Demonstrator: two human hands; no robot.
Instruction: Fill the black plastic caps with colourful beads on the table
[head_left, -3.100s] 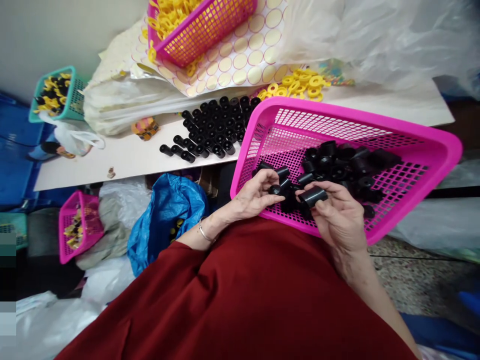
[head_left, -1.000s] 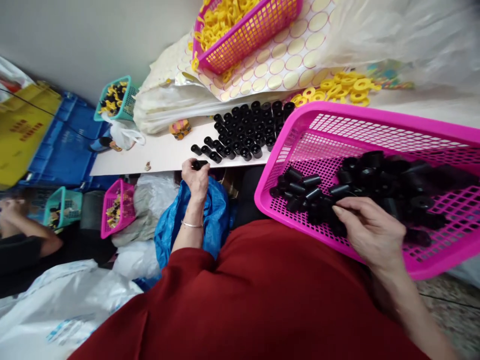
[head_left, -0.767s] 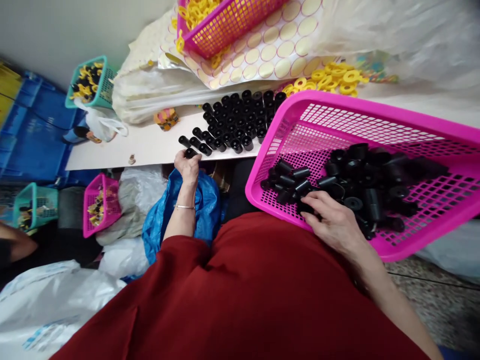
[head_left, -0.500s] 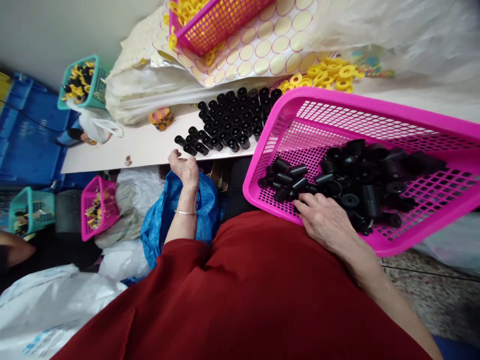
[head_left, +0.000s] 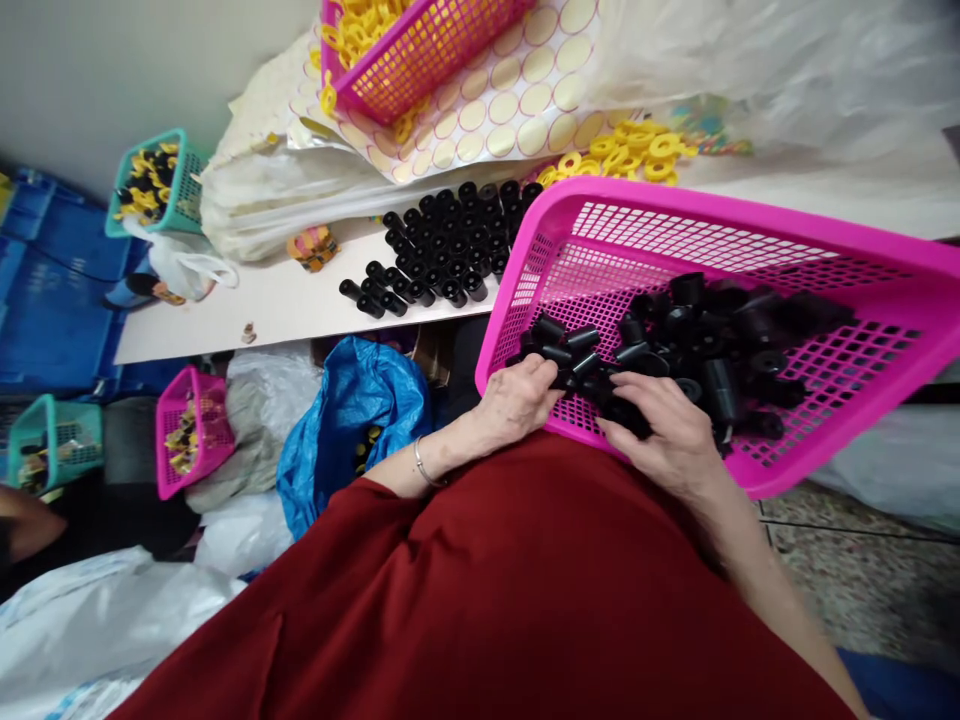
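Observation:
A large pink basket (head_left: 501, 335) holds many short black plastic tubes (head_left: 721, 388) in a loose heap. Over its near rim, my left hand (head_left: 519, 400) reaches in with thumb and fingers closed on a black tube, mostly hidden by the fingers. To its right, my right hand (head_left: 671, 428) curls thumb and fingers around another black tube (head_left: 628, 414) in the basket. Left of the basket, rows of black tubes (head_left: 435, 250) stand upright on the white table (head_left: 292, 310).
Yellow rings (head_left: 626, 152) lie behind the basket, and a smaller pink basket (head_left: 405, 70) of them stands at the back on a sticker sheet (head_left: 499, 110). Below the table edge is an open blue bag (head_left: 311, 440). Another person's arm (head_left: 30, 515) shows at far left.
My left hand has come from the left end of the standing tubes into the basket. My right hand has closed around a tube. The view has shifted slightly.

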